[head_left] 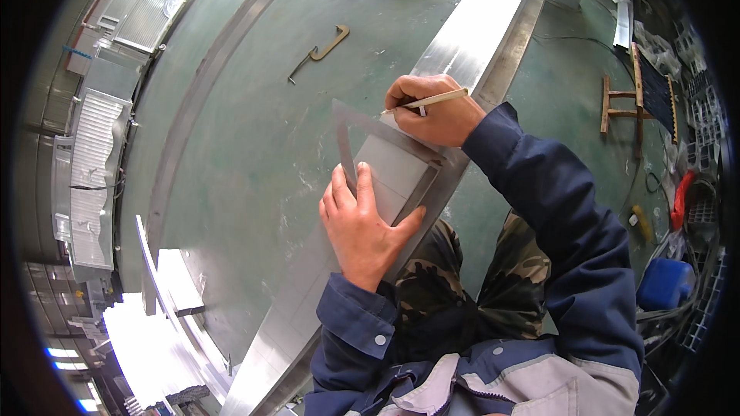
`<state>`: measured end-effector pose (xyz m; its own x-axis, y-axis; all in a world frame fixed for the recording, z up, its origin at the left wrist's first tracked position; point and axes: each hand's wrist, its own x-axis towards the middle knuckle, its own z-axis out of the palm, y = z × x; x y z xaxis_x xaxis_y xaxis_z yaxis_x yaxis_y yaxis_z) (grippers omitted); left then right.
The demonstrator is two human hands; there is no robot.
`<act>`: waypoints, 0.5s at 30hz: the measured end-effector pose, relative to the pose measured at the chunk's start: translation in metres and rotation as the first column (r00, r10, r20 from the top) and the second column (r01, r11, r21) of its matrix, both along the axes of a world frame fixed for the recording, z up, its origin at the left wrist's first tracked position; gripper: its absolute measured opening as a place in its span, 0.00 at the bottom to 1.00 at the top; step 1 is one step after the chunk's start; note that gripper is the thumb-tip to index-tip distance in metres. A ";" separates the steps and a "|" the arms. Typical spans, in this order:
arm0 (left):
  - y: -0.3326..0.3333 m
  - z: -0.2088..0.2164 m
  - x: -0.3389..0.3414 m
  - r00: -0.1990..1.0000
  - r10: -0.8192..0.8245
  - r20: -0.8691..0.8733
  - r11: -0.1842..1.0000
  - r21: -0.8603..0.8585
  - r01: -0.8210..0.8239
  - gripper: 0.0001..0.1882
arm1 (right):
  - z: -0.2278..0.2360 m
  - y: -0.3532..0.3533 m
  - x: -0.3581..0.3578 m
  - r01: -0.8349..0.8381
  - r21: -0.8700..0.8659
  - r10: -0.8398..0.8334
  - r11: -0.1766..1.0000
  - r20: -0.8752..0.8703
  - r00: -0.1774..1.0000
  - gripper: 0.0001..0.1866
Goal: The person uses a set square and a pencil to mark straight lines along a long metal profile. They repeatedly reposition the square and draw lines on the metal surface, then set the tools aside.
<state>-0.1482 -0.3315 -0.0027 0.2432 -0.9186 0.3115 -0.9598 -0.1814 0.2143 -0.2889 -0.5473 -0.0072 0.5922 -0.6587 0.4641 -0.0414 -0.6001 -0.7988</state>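
A long silvery metal beam [478,19] runs diagonally in front of me, from lower left to upper right. Across its top lies a flat grey triangular set square [370,125]. My left hand [361,227] holds the square against the beam, fingers spread over one side and thumb against the near edge; the palm hides part of it. In my right hand [443,115] is a slim pale pencil [443,98], pinched in the fingers. Its tip points left, down at the outer edge of the set square. Faint lines cross the beam's surface.
On the green floor beyond the beam lies a C-clamp [330,42]. A small wooden-framed stool [640,100] stands at right, with a blue jug [665,283] and crates nearby. Metal panels [89,177] line the left. A long metal strip [185,115] curves across the floor.
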 end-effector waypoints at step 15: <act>0.000 0.001 0.001 1.000 0.008 0.000 1.000 -0.002 -0.008 0.56 | -0.004 -0.001 0.004 -0.040 -0.089 0.034 0.995 -0.070 0.997 0.06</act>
<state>-0.1474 -0.3311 -0.0022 0.2507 -0.9158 0.3137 -0.9583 -0.1888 0.2145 -0.2851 -0.5486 -0.0112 0.6477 -0.5932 0.4781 -0.0710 -0.6718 -0.7373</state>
